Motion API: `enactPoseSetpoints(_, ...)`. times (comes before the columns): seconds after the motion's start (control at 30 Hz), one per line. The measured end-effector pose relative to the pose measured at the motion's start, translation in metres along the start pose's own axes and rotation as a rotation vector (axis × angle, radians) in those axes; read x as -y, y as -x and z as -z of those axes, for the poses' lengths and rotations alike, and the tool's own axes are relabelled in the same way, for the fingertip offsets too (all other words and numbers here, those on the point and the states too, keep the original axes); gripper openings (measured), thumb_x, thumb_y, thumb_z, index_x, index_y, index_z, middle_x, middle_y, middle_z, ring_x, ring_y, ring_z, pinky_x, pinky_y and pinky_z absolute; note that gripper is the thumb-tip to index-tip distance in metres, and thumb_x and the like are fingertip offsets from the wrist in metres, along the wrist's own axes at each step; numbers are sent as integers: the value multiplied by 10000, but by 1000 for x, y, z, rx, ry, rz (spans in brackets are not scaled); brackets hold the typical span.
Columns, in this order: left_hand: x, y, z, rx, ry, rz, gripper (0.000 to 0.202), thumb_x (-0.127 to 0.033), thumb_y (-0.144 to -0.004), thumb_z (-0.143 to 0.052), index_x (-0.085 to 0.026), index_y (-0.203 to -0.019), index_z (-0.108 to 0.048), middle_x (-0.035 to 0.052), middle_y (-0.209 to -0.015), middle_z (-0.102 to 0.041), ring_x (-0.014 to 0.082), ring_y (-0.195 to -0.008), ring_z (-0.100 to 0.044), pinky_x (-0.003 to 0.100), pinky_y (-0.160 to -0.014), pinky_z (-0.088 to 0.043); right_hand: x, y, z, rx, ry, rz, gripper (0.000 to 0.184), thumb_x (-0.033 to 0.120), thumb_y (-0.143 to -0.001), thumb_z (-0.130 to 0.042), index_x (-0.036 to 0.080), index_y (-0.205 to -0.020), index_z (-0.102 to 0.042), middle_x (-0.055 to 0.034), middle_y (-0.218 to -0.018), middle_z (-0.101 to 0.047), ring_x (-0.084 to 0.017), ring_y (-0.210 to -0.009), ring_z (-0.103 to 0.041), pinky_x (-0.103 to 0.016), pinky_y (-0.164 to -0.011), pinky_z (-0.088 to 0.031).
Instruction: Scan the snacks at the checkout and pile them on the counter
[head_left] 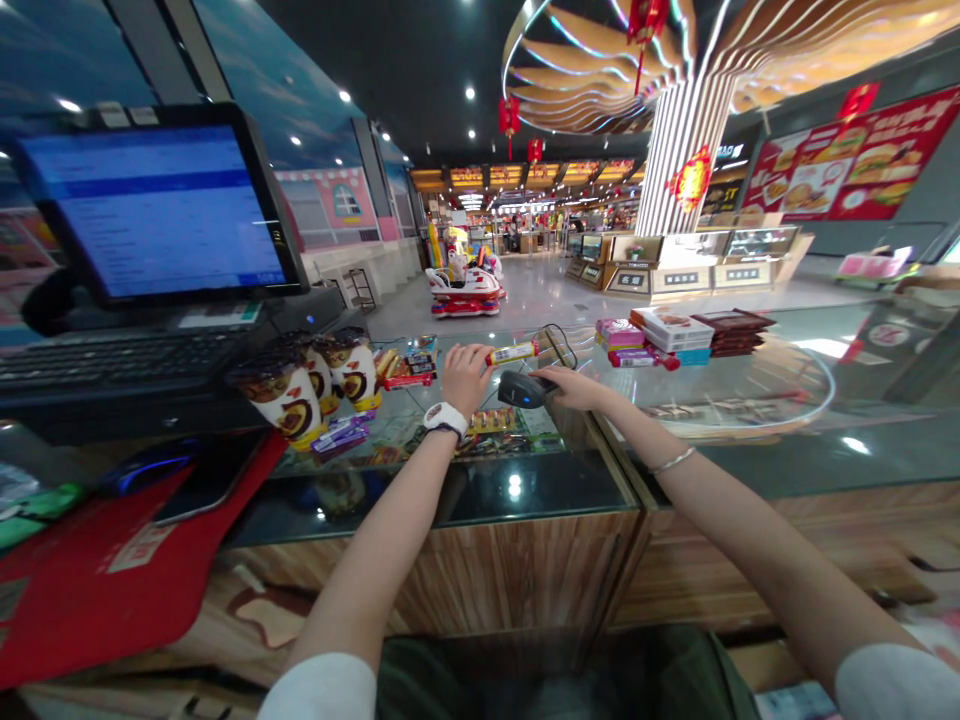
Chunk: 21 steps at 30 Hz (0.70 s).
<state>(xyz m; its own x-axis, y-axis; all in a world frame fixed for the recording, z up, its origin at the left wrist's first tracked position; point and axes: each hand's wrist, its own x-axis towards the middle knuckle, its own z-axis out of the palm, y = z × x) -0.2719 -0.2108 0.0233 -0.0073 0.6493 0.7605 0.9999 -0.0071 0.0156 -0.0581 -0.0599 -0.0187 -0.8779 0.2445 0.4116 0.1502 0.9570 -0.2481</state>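
My left hand [463, 378] is closed on one end of a yellow and white candy tube [513, 353], which points to the right above the glass counter. My right hand [574, 388] grips a black barcode scanner [523, 389] with a small blue light, its head turned left, just below the tube. Left of my left hand lie several small wrapped snacks [409, 370]. Beside them stand several dark-lidded printed cups [352, 368] with purple packets [341, 436] in front. On the right is a group of sweets boxes and packs [671, 330].
A lit monitor [172, 215] and a black keyboard [135, 365] take up the left. Below them a phone [214, 475] and a blue-lit mouse [150, 465] rest near a red mat [112, 600]. A cable [564, 345] loops behind the scanner. Brown packs [731, 330] lie at the right.
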Motion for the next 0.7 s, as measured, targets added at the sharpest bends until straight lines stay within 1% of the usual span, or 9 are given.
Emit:
enactPoseSetpoints(0.13,-1,0,0,3,-2,-3,236,-261,-929,-592,-231,-1156,-652,67,-1150,-695,241,-1099,-610,437,-1131,-356,0,-3,-1,-17,65,3,641,93,-690,-666,190,-1321,-603,-127,-1194,-642,-287,-1130,-604,-456,-995,-470)
enactPoseSetpoints(0.3,0,0,0,4,-2,4,250,-257,-928,-589,-230,-1170,-643,70,-1151,-693,245,-1106,-609,439,-1130,-358,13,2,9,45,143,7,593,164,-733,-679,132,-1319,-596,-149,-1182,-615,-287,-1090,-616,-418,-974,-478)
enactPoseSetpoints(0.37,1,0,0,7,1,15,252,-252,-924,-591,-232,-1169,-643,73,-1153,-692,248,-1110,-609,446,-1128,-360,19,5,15,49,178,-5,556,198,-764,-659,138,-1313,-591,-143,-1178,-614,-281,-1067,-626,-405,-964,-479)
enactPoseSetpoints(0.47,3,0,0,5,5,31,249,-246,-919,-595,-238,-1162,-645,73,-1160,-690,250,-1113,-610,450,-1126,-362,23,9,25,4,180,-35,479,237,-800,-630,149,-1270,-598,-132,-1176,-616,-274,-1075,-625,-386,-961,-479)
enactPoseSetpoints(0.57,4,0,1,-7,3,42,242,-244,-917,-599,-233,-1155,-646,76,-1158,-690,250,-1109,-613,445,-1125,-364,22,12,33,-59,145,-72,416,259,-799,-623,146,-1199,-616,-125,-1147,-624,-273,-1077,-620,-379,-948,-483)
enactPoseSetpoints(0.7,4,0,0,-3,3,51,238,-239,-911,-608,-225,-1146,-643,78,-1152,-690,254,-1103,-614,446,-1126,-365,23,15,44,-146,89,-113,423,267,-788,-606,156,-1196,-611,-111,-1138,-662,-273,-1056,-632,-376,-912,-494)
